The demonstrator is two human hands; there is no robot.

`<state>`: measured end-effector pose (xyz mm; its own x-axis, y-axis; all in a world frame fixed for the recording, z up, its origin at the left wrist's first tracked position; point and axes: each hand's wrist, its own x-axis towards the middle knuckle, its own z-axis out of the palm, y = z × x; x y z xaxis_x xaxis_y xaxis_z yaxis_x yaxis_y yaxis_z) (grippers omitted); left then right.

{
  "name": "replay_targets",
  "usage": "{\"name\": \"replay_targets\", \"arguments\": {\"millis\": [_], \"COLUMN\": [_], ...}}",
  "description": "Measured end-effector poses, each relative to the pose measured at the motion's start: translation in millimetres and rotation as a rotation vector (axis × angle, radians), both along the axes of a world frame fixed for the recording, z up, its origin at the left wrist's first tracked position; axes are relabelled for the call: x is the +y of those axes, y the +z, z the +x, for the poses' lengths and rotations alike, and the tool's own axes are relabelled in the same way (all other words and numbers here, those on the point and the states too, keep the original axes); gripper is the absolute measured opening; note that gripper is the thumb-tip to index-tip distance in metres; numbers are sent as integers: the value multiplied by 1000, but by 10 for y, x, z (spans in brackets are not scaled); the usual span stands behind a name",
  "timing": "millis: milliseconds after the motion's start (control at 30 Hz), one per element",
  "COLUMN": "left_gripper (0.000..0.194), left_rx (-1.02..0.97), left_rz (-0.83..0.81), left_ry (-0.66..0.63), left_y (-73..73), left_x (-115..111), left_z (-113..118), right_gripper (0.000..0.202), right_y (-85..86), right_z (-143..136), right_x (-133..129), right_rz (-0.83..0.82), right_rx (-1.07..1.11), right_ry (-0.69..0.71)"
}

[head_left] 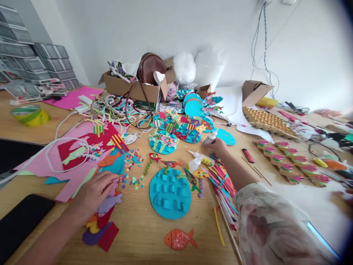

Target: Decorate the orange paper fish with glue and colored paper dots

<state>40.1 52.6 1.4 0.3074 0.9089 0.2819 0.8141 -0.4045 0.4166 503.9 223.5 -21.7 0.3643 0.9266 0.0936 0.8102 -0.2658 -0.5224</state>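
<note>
My left hand [95,193] rests low over a pile of paper cutouts, its fingers together on a pinkish one [112,187]. A lilac paper fish [110,203] and red, yellow and purple pieces lie beside it. Reaching forward, my right hand [218,147] is closed around a white glue bottle [211,136]. A second, yellow-labelled glue bottle [204,159] and a white bottle [194,163] lie nearer me. Between my hands is a turquoise paper disc [170,193] with raised paper loops. An orange paper fish [179,239] with a shiny body lies in front of it.
Coloured paper dots [134,159] are scattered near my left hand. Paper strips [223,176] lie under my right forearm. Finished-looking discs with fish [162,141] stand behind. A phone [26,221] lies at left, a red lighter [248,155] and egg-carton pieces [286,167] at right.
</note>
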Motion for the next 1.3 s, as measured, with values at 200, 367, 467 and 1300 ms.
{"name": "replay_targets", "arguments": {"millis": [200,367,467,1300], "left_gripper": [35,31,30,30], "left_rx": [67,134,214,237], "left_rz": [27,23,-43,-206], "left_ry": [-5,-91,-148,-190], "left_y": [63,166,208,-58], "left_x": [70,227,377,1181], "left_z": [32,204,324,163], "right_gripper": [19,27,21,14], "right_y": [137,476,788,807], "right_z": [101,183,99,-1489], "right_x": [-152,-522,-824,-3146], "right_rz": [-5,8,6,-223], "right_rx": [-41,-48,-82,117], "right_ry": [-25,-53,-37,712]}}
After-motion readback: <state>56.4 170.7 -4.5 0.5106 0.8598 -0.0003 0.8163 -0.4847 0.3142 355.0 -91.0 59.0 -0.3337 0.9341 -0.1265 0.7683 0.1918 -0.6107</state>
